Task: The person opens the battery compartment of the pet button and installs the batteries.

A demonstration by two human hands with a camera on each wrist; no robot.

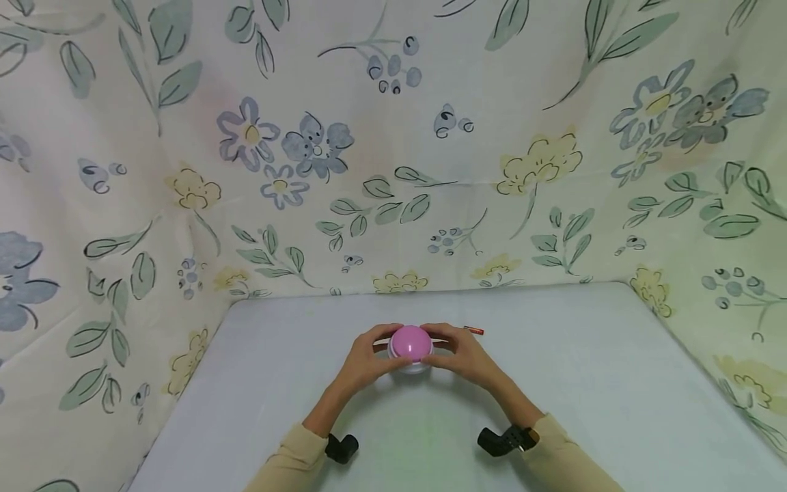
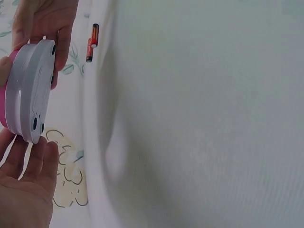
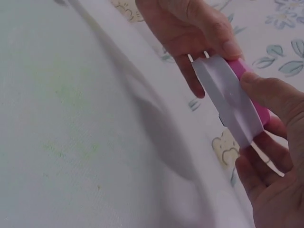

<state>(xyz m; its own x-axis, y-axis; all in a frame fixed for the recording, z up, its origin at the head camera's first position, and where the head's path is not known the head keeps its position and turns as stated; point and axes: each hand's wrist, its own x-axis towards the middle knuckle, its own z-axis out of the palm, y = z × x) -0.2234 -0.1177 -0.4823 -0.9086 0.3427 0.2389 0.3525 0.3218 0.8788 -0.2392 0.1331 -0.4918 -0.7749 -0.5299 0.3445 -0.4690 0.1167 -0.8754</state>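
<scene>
A round white push-button device (image 1: 401,368) with a glossy pink dome (image 1: 412,343) is held between both hands, off the table. My left hand (image 1: 364,360) grips its left side, thumb at the near edge and fingers curled around the far side. Opposite it, my right hand (image 1: 465,353) grips the right edge in the same way. In the left wrist view, the flat underside (image 2: 42,90) shows small dark feet. Only the white side wall (image 3: 230,102) and a strip of pink appear in the right wrist view.
Two red-and-black batteries, one on the right (image 2: 95,35) and one on the left (image 2: 89,51), lie together on the white tabletop (image 1: 277,383), just beyond my right hand. Floral cloth (image 1: 393,150) hangs behind the table and along its sides.
</scene>
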